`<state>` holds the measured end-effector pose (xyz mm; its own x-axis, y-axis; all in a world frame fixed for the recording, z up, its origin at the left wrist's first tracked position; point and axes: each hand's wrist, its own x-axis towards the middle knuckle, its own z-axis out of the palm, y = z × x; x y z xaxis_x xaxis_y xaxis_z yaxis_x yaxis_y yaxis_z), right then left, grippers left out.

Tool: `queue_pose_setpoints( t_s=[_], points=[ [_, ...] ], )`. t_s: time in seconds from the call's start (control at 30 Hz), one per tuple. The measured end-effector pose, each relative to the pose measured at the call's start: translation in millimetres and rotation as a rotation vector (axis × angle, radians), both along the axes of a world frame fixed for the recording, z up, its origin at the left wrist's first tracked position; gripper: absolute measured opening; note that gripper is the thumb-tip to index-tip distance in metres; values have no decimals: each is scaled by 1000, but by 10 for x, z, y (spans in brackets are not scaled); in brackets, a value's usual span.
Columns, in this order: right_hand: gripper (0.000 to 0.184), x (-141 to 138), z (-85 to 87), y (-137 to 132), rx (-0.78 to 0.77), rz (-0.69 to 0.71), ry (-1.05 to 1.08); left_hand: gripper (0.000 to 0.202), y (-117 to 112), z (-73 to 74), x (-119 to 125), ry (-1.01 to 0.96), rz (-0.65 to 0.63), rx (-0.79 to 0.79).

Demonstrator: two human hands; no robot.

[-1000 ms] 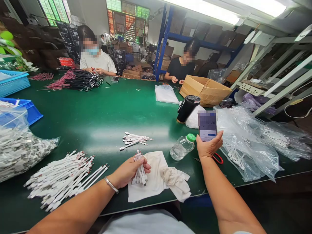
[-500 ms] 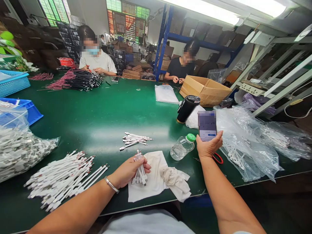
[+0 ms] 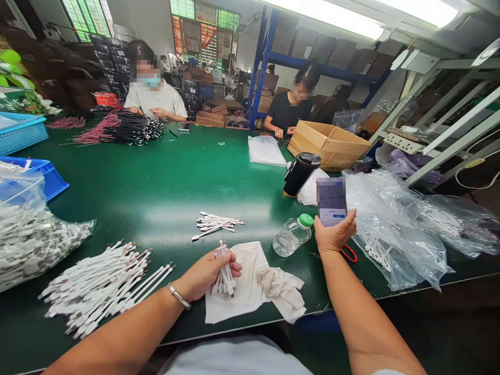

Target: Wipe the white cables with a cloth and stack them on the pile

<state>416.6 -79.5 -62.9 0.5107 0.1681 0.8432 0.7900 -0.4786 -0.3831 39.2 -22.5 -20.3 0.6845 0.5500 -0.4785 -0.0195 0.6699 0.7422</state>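
My left hand is closed round a bundle of short white cables, held over a white cloth. In my right hand is a smartphone, upright with its lit screen towards me; part of the screen is blurred. A small pile of white cables lies on the green table just beyond my left hand. To the left spreads a larger heap of the same white cables. Beside my right hand stands a clear bottle with a green cap, tilted in view.
Red-handled scissors lie by my right wrist. Behind are a black tumbler and a cardboard box. Plastic bags cover the right side; a filled bag and blue bin stand left. Two people sit across the table.
My hands, the cables and the phone stay practically still. Across the table, the hands of both people have shifted slightly.
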Motion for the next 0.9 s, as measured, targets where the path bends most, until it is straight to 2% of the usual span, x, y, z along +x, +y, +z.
queue_pose_setpoints(
  t_s=[0.9],
  points=[
    [101, -27, 30, 2, -2, 6, 43, 29, -9, 9, -15, -13, -15, 20]
  ],
)
